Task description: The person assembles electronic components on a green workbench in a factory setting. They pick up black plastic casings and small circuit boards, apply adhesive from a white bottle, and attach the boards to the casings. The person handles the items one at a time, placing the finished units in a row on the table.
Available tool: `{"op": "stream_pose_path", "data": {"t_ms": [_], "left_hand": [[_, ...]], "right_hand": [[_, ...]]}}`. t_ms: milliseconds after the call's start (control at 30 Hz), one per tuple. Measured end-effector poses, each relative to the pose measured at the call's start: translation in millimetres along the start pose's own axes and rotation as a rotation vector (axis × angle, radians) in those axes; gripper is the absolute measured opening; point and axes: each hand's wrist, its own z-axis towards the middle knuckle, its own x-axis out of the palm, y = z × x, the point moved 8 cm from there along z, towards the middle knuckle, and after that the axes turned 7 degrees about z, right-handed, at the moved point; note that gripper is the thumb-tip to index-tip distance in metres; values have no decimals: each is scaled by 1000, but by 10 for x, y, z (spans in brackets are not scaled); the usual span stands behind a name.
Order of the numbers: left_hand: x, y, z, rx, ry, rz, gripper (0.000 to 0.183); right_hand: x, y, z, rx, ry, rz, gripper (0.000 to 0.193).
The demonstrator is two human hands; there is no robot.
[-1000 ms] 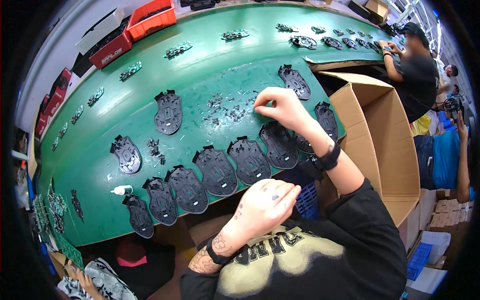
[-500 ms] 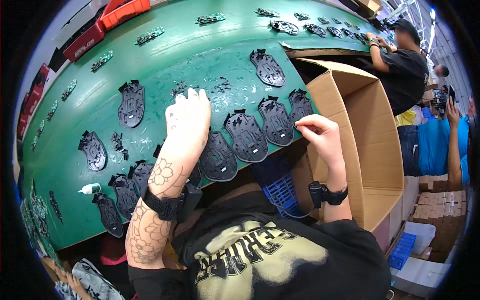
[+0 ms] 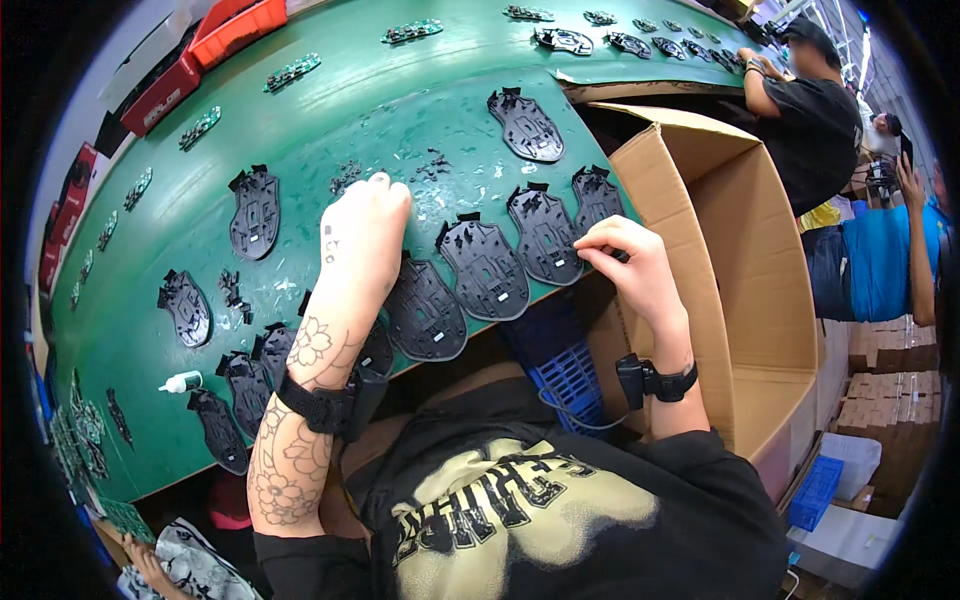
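Observation:
My left hand [image 3: 366,228] reaches over the green table with its fingers curled in. Its fingertips are beside small piles of tiny black parts [image 3: 432,166], and whatever they hold is hidden. Thumb and forefinger of my right hand [image 3: 640,268] are pinched together at the right edge of a black mouse base shell [image 3: 543,236]; anything between them is too small to make out. Next to it along the near edge lie more such shells, one wide [image 3: 482,268], one partly under my left wrist [image 3: 425,312], and one beyond my right fingertips [image 3: 597,196].
An open cardboard box [image 3: 690,270] stands against the table's right end. Green circuit boards [image 3: 292,73] line the far side, near red bins [image 3: 235,30]. A small white bottle [image 3: 181,382] lies at left. A co-worker [image 3: 805,120] sits at far right. A blue crate [image 3: 565,380] is below.
My left fingers have curled in more near the small black parts. My right hand stays pinched by the same shell, with little movement. The whole view has shifted slightly.

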Motion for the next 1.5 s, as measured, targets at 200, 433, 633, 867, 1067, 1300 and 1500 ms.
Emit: {"op": "stream_pose_path", "data": {"t_ms": [200, 433, 633, 867, 1067, 1300, 1500], "left_hand": [[34, 130, 15, -97, 27, -92, 5], [78, 246, 22, -164, 34, -297, 8], [44, 365, 23, -192, -39, -472, 13], [-100, 384, -270, -583, -32, -1532, 15], [-120, -169, -732, -698, 77, -2306, 17], [-217, -477, -1004, -672, 102, -2503, 16], [-184, -698, -1178, -727, 260, -2622, 17]], "right_hand": [[13, 1, 38, 6, 16, 1, 9], [42, -22, 47, 40, 54, -39, 9], [162, 72, 208, 42, 202, -186, 16], [173, 125, 368, 158, 291, -245, 11], [165, -31, 441, 276, 342, -235, 13], [174, -66, 497, 340, 421, -297, 15], [152, -97, 490, 342, 448, -274, 19]]}}
